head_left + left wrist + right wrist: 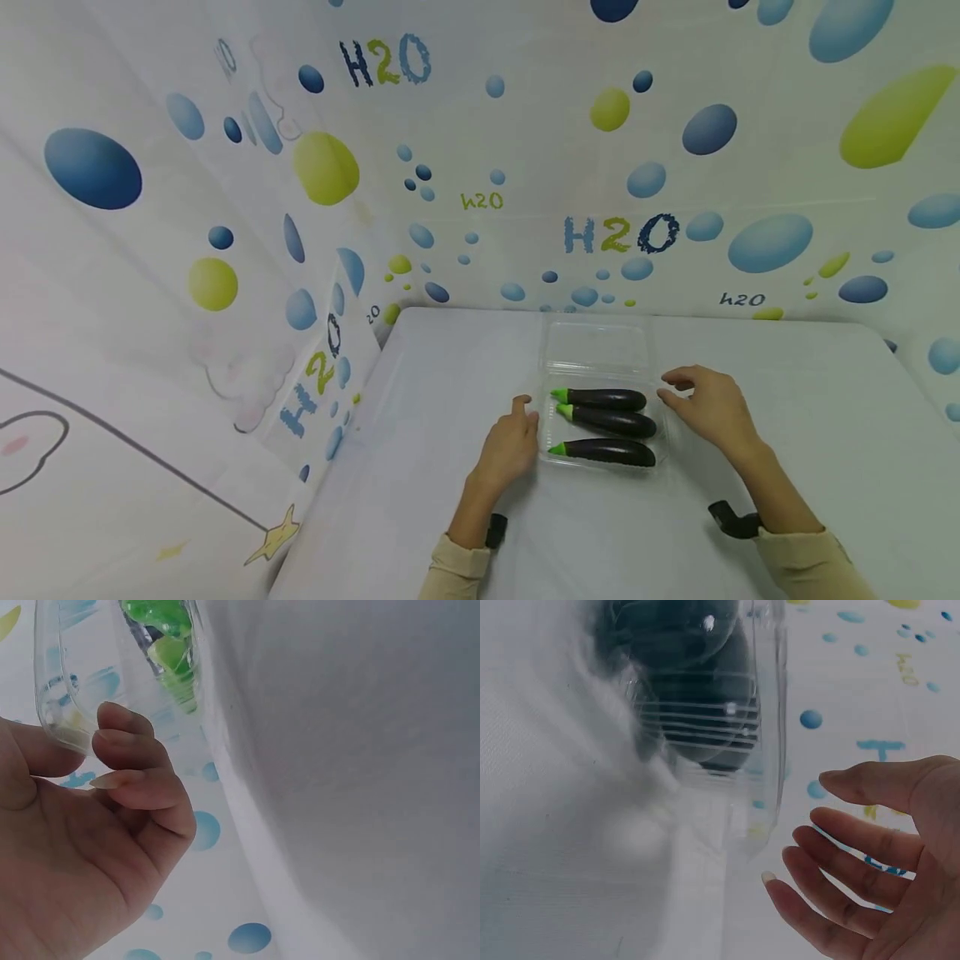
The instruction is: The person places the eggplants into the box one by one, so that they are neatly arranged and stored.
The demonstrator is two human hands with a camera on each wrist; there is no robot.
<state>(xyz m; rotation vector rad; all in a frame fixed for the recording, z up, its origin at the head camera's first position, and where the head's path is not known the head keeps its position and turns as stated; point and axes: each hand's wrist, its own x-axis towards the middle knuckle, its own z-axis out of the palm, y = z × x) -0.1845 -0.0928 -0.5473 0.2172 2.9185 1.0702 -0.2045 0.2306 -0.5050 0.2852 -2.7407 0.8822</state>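
In the head view a clear plastic clamshell box (553, 429) lies on the table with its lid (597, 343) folded back away from me. Inside are three dark eggplants (609, 420) with green stem ends pointing left. At the box's left side, my left hand (512, 446) holds the rim; in the left wrist view the box corner sits between the thumb and curled fingers (127, 742). To the right of the box, my right hand (712, 408) hovers with fingers loosely bent. The right wrist view shows these fingers (855, 866) apart from the clear wall, holding nothing.
A white cloth covers the table (442, 375). Behind it and along the left hang white curtains (540, 150) printed with blue and green drops and H2O lettering. A black strap piece (735, 521) juts from the right wrist.
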